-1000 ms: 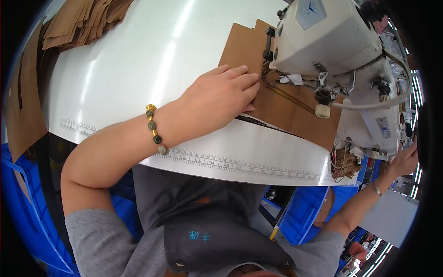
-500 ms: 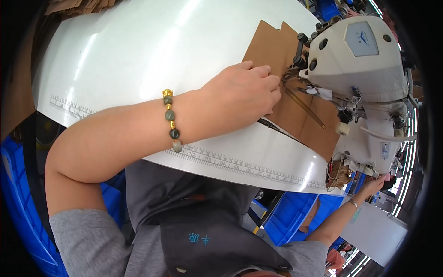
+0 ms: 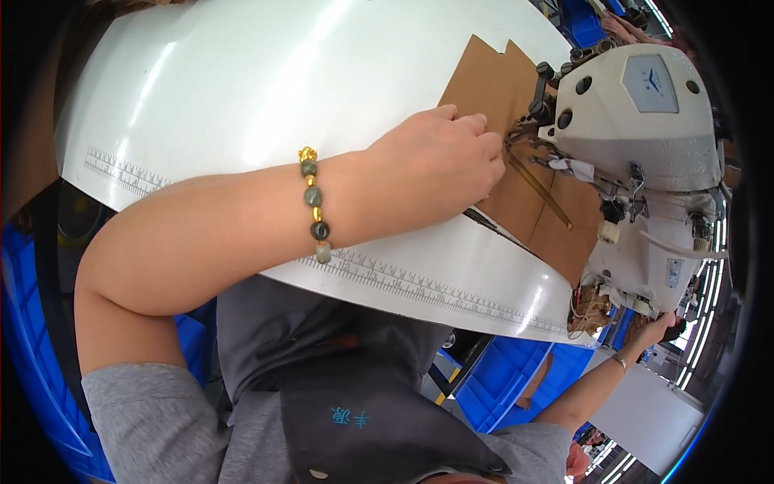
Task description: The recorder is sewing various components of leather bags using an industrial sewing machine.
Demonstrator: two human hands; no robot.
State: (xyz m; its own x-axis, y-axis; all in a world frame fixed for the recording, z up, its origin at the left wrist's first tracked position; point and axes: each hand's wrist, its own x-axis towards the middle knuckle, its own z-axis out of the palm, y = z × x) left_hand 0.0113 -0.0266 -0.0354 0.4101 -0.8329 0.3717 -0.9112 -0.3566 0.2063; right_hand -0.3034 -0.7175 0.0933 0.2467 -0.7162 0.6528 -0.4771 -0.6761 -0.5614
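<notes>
My left hand [image 3: 439, 165] rests with bent fingers on a flat brown panel [image 3: 476, 77], close to the needle area of a white industrial sewing machine [image 3: 645, 129]. Its fingertips are partly hidden beneath the hand. The panel lies under the machine head and reaches toward the table's right edge. A narrow brass-coloured strip [image 3: 544, 195] slants across it, just right of my fingers. My right arm stretches out to the machine's right end, where my right hand [image 3: 655, 329] is closed at a dark round handwheel [image 3: 679, 329]; it appears small there.
The white table [image 3: 234, 97] has a printed ruler scale [image 3: 419, 284] along its near edge. Blue bins [image 3: 504, 379] stand below the table. Loose brown threads [image 3: 588, 310] hang at its right corner. Another person's hand [image 3: 619, 28] shows at the upper right.
The view has shifted slightly, so the machine, panel and left hand appear a little farther right. My left hand stays on the panel and my right hand at the handwheel.
</notes>
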